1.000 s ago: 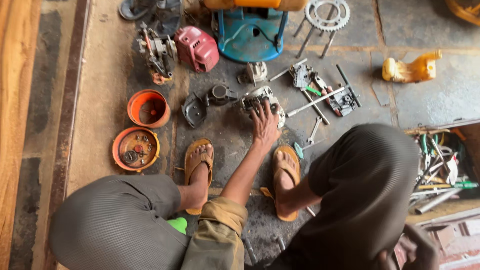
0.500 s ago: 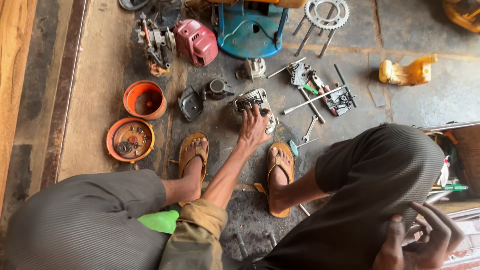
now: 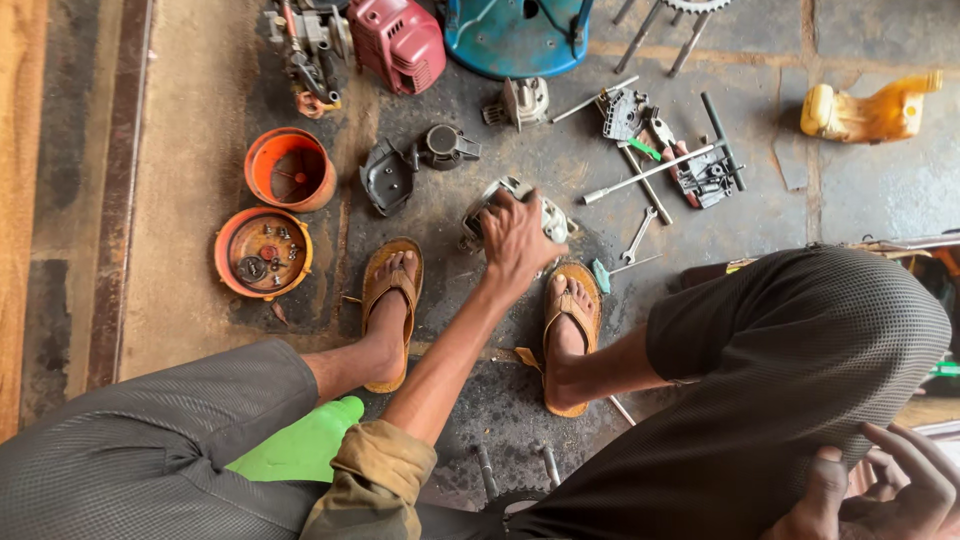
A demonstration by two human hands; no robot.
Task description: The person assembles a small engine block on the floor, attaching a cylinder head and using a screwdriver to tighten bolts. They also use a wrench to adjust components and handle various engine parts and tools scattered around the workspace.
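My left hand (image 3: 515, 238) reaches forward between my knees and grips a grey metal engine part (image 3: 553, 218) that lies on the oily floor just ahead of my sandalled feet. The fingers curl over the top of the part and hide most of it. My right hand (image 3: 880, 490) rests on my right knee at the bottom right, fingers spread, holding nothing.
Two orange round covers (image 3: 290, 170) (image 3: 263, 252) lie to the left, one holding small parts. A red engine housing (image 3: 400, 42), a blue stool (image 3: 518, 35), a dark carburettor piece (image 3: 388, 177), wrenches and a long rod (image 3: 650, 172), and a yellow tank (image 3: 868, 112) surround the spot.
My left hand has stayed on the engine part and closed over it more firmly. My right hand has come into view and settled on my right knee.
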